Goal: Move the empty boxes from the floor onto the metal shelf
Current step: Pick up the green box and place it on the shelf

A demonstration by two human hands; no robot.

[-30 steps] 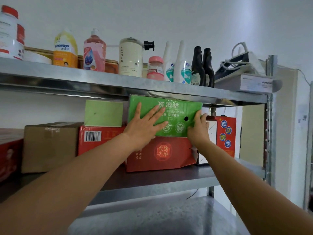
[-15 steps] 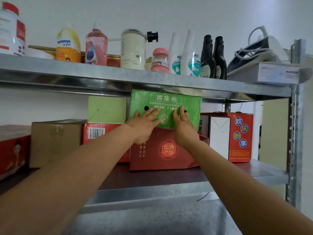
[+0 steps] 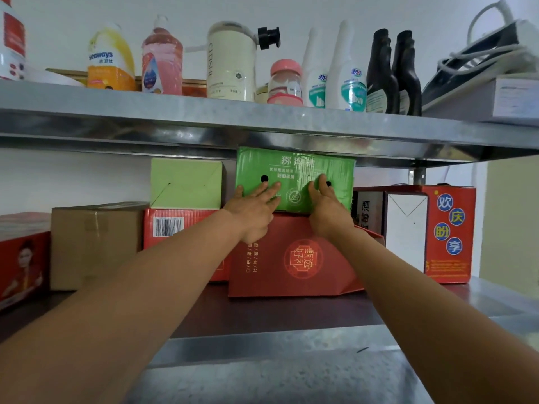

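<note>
1. Well left of the left hand (image 3: 253,212), a brown carton (image 3: 96,243) stands on the metal shelf (image 3: 262,342).
2. The left hand's straight fingers lie flat against the green box (image 3: 294,173).
3. The green box sits on a red box (image 3: 294,258) below both hands.
4. The right hand (image 3: 328,209) presses the same face, fingers extended.
5. Right of it stands a red-and-white box (image 3: 449,228).

"seaways" on yellow bottle (image 3: 110,58), 欢庆盼享 on red box (image 3: 449,228), 猕猴桃 on green box (image 3: 294,170)
</note>
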